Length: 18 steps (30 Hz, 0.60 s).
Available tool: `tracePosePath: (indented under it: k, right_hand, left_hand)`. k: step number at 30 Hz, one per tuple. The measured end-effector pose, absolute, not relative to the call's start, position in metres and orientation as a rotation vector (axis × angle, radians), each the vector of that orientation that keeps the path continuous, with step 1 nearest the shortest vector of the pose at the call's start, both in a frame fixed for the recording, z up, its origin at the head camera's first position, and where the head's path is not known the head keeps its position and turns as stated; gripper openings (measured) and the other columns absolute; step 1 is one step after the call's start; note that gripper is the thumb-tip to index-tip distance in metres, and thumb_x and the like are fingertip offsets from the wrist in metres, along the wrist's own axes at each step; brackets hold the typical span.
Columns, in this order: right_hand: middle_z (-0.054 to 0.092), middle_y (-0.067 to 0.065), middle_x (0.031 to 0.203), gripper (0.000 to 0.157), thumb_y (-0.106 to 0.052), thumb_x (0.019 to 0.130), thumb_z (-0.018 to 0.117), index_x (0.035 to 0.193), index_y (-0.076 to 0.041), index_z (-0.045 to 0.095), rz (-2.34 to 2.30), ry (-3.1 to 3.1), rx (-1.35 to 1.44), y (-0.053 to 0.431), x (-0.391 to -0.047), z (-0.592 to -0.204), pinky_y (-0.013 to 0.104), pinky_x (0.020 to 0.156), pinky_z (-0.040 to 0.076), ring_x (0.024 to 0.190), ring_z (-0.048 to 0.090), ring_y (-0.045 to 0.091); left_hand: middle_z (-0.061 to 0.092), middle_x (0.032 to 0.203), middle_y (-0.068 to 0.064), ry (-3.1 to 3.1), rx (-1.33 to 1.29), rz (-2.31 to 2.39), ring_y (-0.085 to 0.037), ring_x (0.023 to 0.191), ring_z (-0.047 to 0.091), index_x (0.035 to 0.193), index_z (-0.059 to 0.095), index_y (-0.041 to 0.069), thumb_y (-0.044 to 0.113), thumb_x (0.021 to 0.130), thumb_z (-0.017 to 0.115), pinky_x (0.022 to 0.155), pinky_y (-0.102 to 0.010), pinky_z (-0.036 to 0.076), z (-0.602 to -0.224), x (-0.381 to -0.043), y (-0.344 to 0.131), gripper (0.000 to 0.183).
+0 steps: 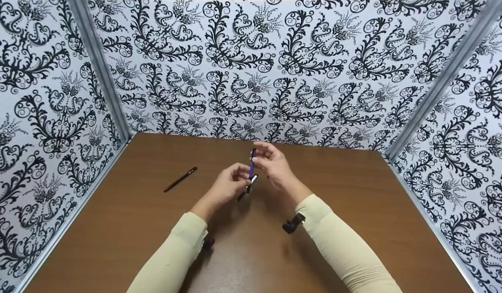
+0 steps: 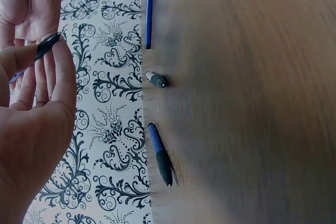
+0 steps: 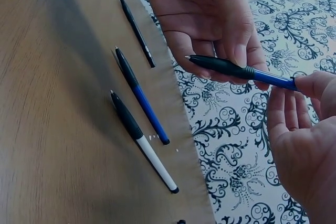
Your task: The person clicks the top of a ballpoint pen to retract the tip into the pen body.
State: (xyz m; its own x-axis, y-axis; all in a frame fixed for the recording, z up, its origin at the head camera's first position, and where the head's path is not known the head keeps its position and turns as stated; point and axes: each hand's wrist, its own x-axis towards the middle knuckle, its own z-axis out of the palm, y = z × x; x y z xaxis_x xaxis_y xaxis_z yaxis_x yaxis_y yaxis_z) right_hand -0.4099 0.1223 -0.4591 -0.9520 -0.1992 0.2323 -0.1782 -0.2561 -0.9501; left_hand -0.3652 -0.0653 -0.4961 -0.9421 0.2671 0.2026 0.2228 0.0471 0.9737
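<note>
Between both hands is a blue pen (image 3: 273, 79) with a black grip and a bare tip. My left hand (image 1: 226, 185) pinches its black grip between thumb and fingers, and the tip sticks out past them. The blue rear end is pinched by my right hand (image 1: 276, 166), thumb against fingers. In the head view the held pen stands nearly upright above the table. Below the hands lie a white pen (image 3: 157, 163) with a black grip and a second blue pen (image 3: 146, 106), side by side. The hands partly hide these in the head view.
A slim black pen (image 1: 180, 179) lies apart at the left on the brown wooden table (image 1: 336, 195). Another blue pen (image 2: 149, 19) shows at the top of the left wrist view. Patterned panels (image 1: 251, 81) surround the table's back and sides.
</note>
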Motion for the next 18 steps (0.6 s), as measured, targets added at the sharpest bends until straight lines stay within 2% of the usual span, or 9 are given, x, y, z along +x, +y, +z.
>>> tracePosePath:
  k: [3,6,9,13,18]
  right_hand:
    - [0.073,0.011,0.112,0.052,0.020,0.095,0.068,0.145,0.007,0.062,-2.415,1.927,-0.500,0.1230,-0.4094,-0.4589,0.033,0.088,0.063,0.099,0.072,0.022]
    - [0.073,0.010,0.112,0.051,0.020,0.095,0.069,0.144,0.008,0.062,-2.392,1.953,-0.518,0.1244,-0.4089,-0.4577,0.032,0.089,0.063,0.100,0.072,0.022]
    - [0.073,0.013,0.114,0.047,0.018,0.095,0.070,0.140,0.005,0.067,-2.366,1.997,-0.538,0.1260,-0.4085,-0.4565,0.032,0.089,0.063,0.101,0.072,0.022]
    - [0.072,0.018,0.118,0.045,0.017,0.095,0.071,0.136,-0.002,0.072,-2.342,2.034,-0.551,0.1283,-0.4076,-0.4561,0.032,0.090,0.063,0.101,0.072,0.021]
    - [0.073,0.017,0.119,0.048,0.017,0.095,0.072,0.141,0.002,0.068,-2.321,2.047,-0.571,0.1305,-0.4058,-0.4553,0.034,0.092,0.063,0.102,0.072,0.021]
  left_hand:
    - [0.072,0.111,-0.014,2.212,0.504,2.107,-0.023,0.100,0.067,0.131,0.067,-0.003,-0.008,0.098,0.071,0.095,-0.058,0.063,-0.4955,-0.3637,-0.0644,0.034]
    - [0.071,0.111,-0.014,2.189,0.490,2.128,-0.022,0.100,0.067,0.129,0.068,-0.001,-0.008,0.098,0.071,0.092,-0.052,0.064,-0.4957,-0.3635,-0.0625,0.032]
    - [0.071,0.111,-0.013,2.180,0.491,2.129,-0.021,0.099,0.067,0.130,0.068,-0.003,-0.007,0.097,0.071,0.089,-0.046,0.065,-0.4957,-0.3636,-0.0607,0.033]
    - [0.071,0.109,-0.012,2.184,0.495,2.127,-0.020,0.097,0.067,0.130,0.067,-0.004,-0.006,0.095,0.072,0.089,-0.048,0.064,-0.4959,-0.3637,-0.0592,0.035]
    - [0.072,0.108,-0.012,2.197,0.499,2.146,-0.020,0.095,0.067,0.127,0.069,-0.001,-0.007,0.095,0.073,0.083,-0.041,0.063,-0.4959,-0.3631,-0.0581,0.033]
